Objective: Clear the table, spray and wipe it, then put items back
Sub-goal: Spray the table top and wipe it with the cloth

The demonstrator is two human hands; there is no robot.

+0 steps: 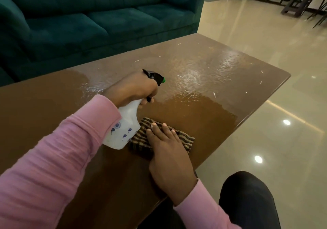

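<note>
- spraying step: left hand (131, 89) grips the spray bottle (123, 129) by its neck, nozzle aimed toward 2 o'clock over the wet-looking table (221, 60).
- right hand (166, 149) rests flat, fingers straight, on the striped cloth (184, 138), at 5 o'clock from the bottle.
- next, probably: wipe toward 12 o'clock.

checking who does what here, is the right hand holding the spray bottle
No, the left hand grips the spray bottle, while the right hand rests flat on the striped cloth.
</note>
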